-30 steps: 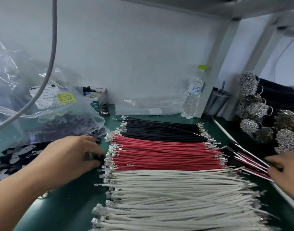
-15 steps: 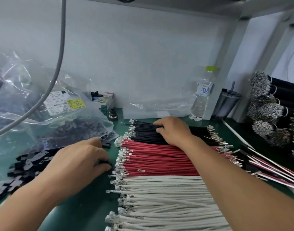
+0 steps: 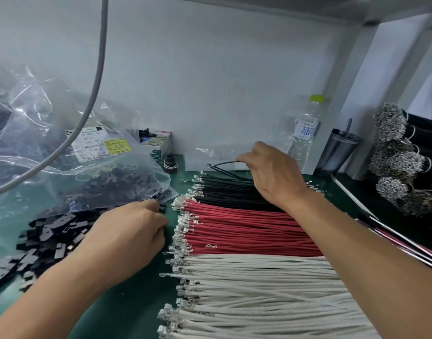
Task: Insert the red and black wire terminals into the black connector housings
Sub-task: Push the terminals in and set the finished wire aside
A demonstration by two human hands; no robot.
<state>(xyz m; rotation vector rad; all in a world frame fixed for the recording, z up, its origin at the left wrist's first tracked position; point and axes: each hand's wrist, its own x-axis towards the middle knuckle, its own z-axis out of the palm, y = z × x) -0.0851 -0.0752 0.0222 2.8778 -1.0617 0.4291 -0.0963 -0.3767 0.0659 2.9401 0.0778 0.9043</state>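
Rows of wires with metal terminals lie on the green mat: black wires (image 3: 232, 192) at the back, red wires (image 3: 246, 231) in the middle, white wires (image 3: 259, 289) in front. My right hand (image 3: 271, 177) is raised over the black row and pinches a thin black wire (image 3: 224, 165) lifted off the pile. My left hand (image 3: 126, 231) rests left of the red terminals with its fingers curled; whatever it holds is hidden. A heap of black connector housings (image 3: 43, 241) lies to the left.
A clear plastic bag (image 3: 75, 152) of housings stands at the back left, with a grey cable (image 3: 97, 77) hanging across it. A water bottle (image 3: 305, 133) and dark cup (image 3: 337, 150) stand at the back. Bundled wires (image 3: 393, 155) and finished assemblies (image 3: 406, 243) lie on the right.
My right hand came from the right edge across to the black wires and has now lifted, pinching a black wire off the pile. My left hand has stayed near the red terminals.
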